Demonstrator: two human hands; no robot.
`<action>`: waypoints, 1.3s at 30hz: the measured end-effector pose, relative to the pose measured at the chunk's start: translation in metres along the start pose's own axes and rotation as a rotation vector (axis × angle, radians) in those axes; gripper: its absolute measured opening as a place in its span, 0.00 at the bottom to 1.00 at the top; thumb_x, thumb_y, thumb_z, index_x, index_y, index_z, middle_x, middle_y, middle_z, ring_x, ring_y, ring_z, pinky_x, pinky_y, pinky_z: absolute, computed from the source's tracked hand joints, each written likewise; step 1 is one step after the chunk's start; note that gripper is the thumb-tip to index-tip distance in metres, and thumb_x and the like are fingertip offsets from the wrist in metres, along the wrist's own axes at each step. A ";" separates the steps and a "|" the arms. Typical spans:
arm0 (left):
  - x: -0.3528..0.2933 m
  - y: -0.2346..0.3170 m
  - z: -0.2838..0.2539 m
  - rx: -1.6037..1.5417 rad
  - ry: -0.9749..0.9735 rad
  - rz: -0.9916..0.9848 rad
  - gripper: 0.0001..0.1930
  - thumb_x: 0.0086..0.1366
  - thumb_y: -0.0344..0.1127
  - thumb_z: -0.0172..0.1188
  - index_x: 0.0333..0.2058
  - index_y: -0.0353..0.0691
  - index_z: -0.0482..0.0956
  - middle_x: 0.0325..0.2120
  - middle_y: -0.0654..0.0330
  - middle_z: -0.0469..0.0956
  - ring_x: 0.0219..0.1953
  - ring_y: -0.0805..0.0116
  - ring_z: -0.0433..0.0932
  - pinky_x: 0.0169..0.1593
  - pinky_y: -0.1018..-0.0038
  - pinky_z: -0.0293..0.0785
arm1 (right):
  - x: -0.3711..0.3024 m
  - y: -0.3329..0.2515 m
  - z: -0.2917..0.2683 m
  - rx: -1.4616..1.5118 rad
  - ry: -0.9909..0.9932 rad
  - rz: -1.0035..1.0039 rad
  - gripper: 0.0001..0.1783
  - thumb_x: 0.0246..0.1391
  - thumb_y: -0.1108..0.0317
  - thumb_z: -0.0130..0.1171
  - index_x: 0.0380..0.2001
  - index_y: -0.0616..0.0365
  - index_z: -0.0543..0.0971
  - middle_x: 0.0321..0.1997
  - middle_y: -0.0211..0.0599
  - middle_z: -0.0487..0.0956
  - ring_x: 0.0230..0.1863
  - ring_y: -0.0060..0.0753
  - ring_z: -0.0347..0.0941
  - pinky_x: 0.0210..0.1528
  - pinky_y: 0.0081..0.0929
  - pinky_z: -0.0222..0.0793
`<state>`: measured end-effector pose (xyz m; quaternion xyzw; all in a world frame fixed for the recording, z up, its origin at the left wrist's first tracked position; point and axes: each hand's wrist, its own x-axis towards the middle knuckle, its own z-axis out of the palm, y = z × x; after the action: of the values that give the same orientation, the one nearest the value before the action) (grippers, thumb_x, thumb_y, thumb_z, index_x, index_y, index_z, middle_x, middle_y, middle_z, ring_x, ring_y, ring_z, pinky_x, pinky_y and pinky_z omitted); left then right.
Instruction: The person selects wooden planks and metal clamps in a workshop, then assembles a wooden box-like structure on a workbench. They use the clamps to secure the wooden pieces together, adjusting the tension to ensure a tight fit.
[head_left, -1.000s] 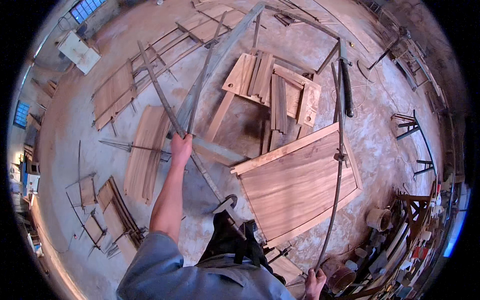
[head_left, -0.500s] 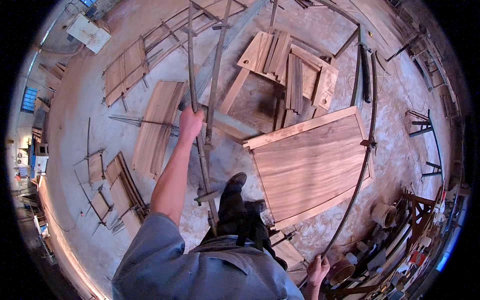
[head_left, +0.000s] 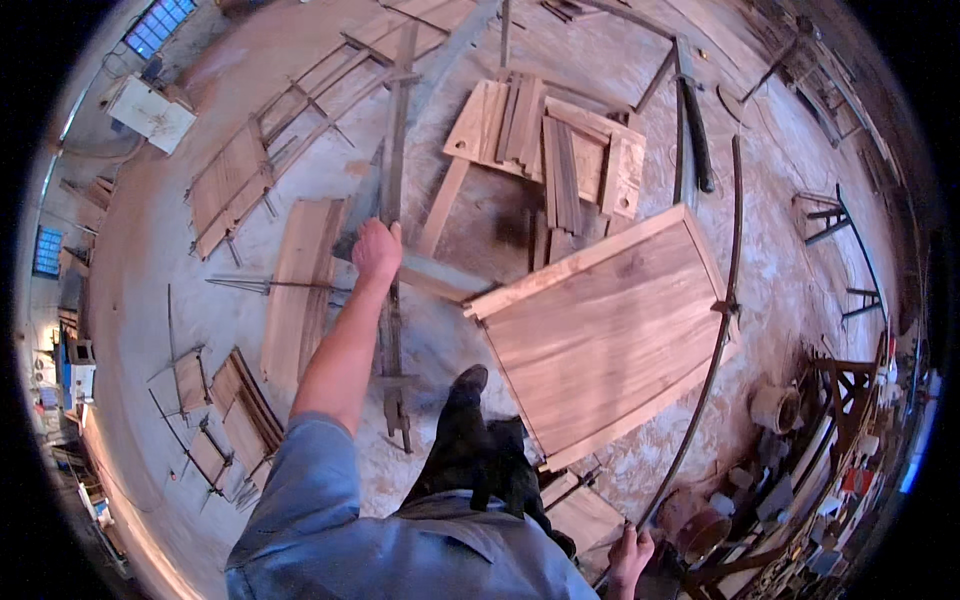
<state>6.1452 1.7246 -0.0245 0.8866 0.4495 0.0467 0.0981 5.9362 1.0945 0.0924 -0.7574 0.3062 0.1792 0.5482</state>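
Observation:
My left hand (head_left: 376, 250), out in front with the arm stretched, is closed around long metal bar clamps (head_left: 394, 335) that stand nearly lengthwise before me and overlap. At the lower right, my right hand (head_left: 630, 556) grips the near end of another long bar clamp (head_left: 692, 425), which runs forward past the right side of a wooden panel. That framed panel (head_left: 600, 340) lies tilted in the view between both clamps, and neither hand touches it. Cross pieces show along both bars. My fingertips on the left are partly hidden behind the hand.
Ahead, a wooden bench (head_left: 625, 165) carries several loose slats (head_left: 520, 120). Boards (head_left: 300, 290) with clamps lie to the left, with more clamped panels (head_left: 230, 190) farther off. A bucket (head_left: 775, 407) and piled scraps line the right. My shoe (head_left: 470, 378) is near the left clamps.
The left-hand clamps have swung from two separated bars to an overlapping, straighter line, and their near end has moved away from my legs. My right hand keeps its grip, slightly lower.

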 end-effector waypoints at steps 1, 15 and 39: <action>-0.001 -0.002 0.007 0.037 -0.004 0.040 0.24 0.63 0.50 0.54 0.45 0.32 0.72 0.39 0.44 0.77 0.45 0.43 0.76 0.47 0.53 0.73 | -0.008 -0.005 0.004 0.044 0.029 0.040 0.13 0.58 0.64 0.54 0.21 0.55 0.68 0.11 0.19 0.61 0.11 0.13 0.54 0.13 0.18 0.47; -0.043 0.056 -0.053 -0.561 -0.175 0.332 0.22 0.67 0.39 0.51 0.55 0.31 0.68 0.42 0.51 0.78 0.39 0.65 0.77 0.42 0.71 0.72 | -0.015 -0.004 -0.031 -0.414 0.003 0.044 0.24 0.55 0.48 0.54 0.35 0.61 0.80 0.23 0.46 0.78 0.26 0.39 0.75 0.31 0.37 0.69; -0.582 0.490 -0.066 -1.591 -2.082 0.964 0.18 0.69 0.33 0.44 0.55 0.35 0.69 0.08 0.68 0.60 0.14 0.73 0.62 0.29 0.71 0.64 | 0.105 -0.037 -0.283 -0.551 0.200 -0.637 0.12 0.48 0.59 0.59 0.28 0.55 0.73 0.23 0.40 0.77 0.29 0.48 0.75 0.29 0.43 0.68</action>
<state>6.1757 0.9821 0.1489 0.2862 -0.3216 -0.3572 0.8289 6.0211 0.8080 0.1506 -0.9458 0.0496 0.0019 0.3209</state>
